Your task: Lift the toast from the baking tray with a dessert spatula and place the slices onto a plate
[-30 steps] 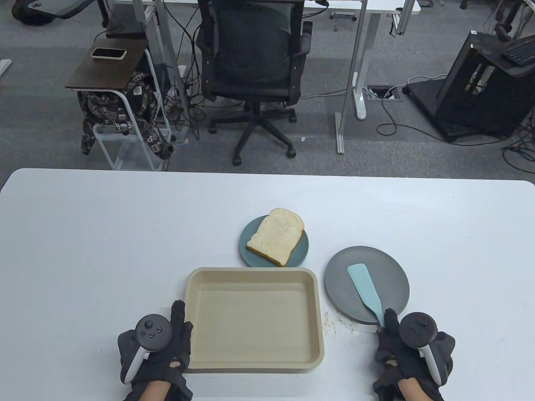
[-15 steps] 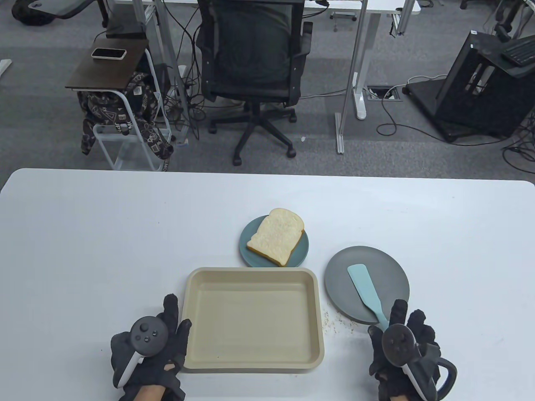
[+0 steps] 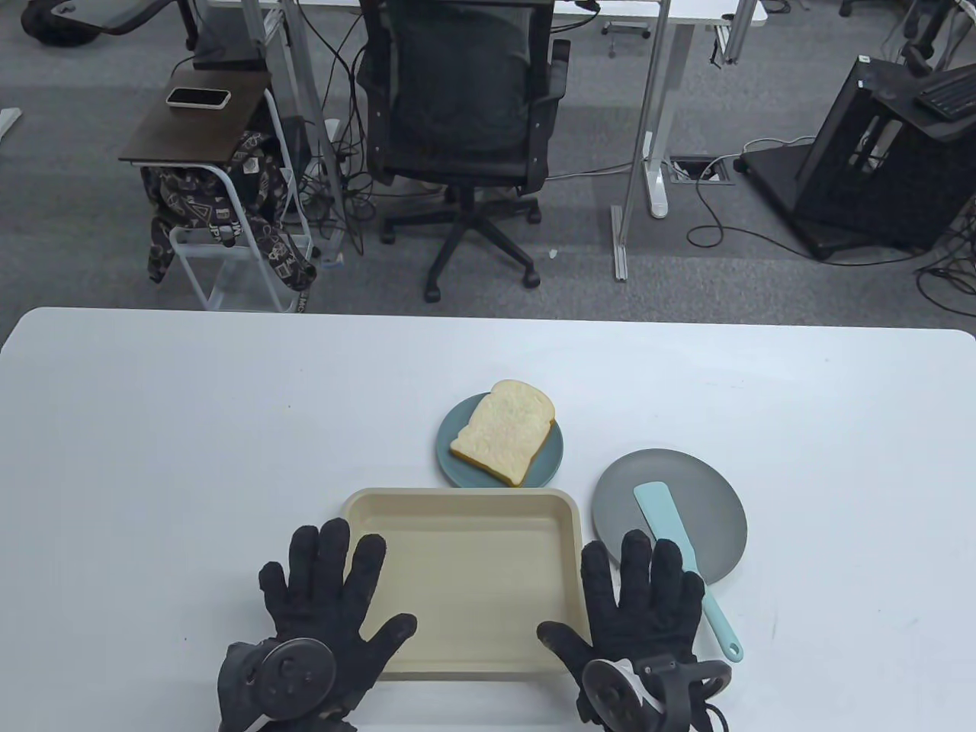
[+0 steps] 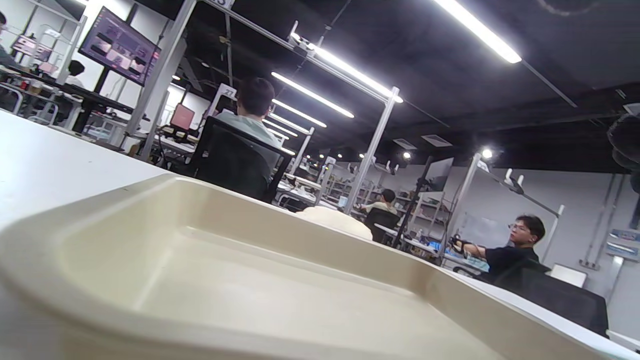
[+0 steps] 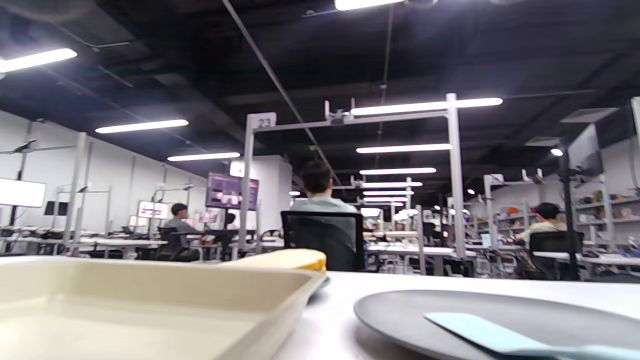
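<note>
Both hands have just left what they were touching and now lie flat, palms down, fingers spread, holding nothing. A second ago the right hand (image 3: 644, 610) was curled at the handle end of the blue spatula (image 3: 681, 550); now it has let go, and the spatula lies with its blade on the grey plate (image 3: 717, 496) and its handle sticking out over the table toward the person, just beside the right hand's outer fingers. The left hand (image 3: 324, 602), which was resting by the near left corner of the baking tray (image 3: 457, 503), has spread out across that corner, with the fingertips (image 3: 335, 534) over the tray's left rim.

The tray is bare; from the wrist views too I see nothing in it. The one slice of toast (image 3: 505, 431) sits on the teal plate (image 3: 549, 467) just behind the tray, a little of it overhanging the far rim. The plate and tray look close, nearly touching.

To my eye, that reads as the job done: toast off the tray and plated, tool put down, hands laid out at rest. If more slices are meant to move, none are visible anywhere on the table (image 3: 152, 427).
</note>
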A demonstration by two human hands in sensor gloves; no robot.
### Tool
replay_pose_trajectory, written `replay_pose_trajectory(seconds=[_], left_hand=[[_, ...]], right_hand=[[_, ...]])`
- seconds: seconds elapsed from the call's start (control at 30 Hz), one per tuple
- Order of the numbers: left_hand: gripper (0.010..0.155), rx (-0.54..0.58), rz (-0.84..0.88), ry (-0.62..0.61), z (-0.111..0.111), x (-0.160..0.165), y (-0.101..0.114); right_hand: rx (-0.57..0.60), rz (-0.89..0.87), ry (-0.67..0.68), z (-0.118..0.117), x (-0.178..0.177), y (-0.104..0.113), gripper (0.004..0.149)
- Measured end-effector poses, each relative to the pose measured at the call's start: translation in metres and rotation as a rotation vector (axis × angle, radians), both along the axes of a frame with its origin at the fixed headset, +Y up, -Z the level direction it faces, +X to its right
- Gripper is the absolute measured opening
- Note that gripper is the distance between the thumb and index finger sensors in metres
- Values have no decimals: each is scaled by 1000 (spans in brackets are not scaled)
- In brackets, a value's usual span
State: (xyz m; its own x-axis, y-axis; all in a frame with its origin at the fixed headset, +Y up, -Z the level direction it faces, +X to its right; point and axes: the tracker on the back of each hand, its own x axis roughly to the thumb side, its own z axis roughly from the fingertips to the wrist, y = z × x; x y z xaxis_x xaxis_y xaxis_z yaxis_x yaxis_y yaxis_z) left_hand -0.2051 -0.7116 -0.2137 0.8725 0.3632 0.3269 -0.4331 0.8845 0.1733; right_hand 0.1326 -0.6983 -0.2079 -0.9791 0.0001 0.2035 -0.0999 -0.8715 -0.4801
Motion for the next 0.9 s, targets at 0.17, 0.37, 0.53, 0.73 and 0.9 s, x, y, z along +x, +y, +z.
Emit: replay_pose_trajectory(seconds=[0.17, 0.37, 0.53, 0.73, 0.9], left_hand=[[88, -11, -20, -16, -2, 4, -3], [88, -20, -14, -18, -3, 4, -4], [87, -39, -5, -17, -6, 4, -7], [87, -40, -1, -17, -5, 3, -7], [87, -41, 10, -21, -5, 2, -7]], right_hand=[[-38, -13, 19, -2, 3, -8, 95], [-78, -7, 31, -2, 3, -18, 95], [-121, -21, 58, -2, 3, -26, 95], [-148, 1, 79, 0, 0, -31, 94], [-163, -3, 84, 1, -1, -33, 94]])
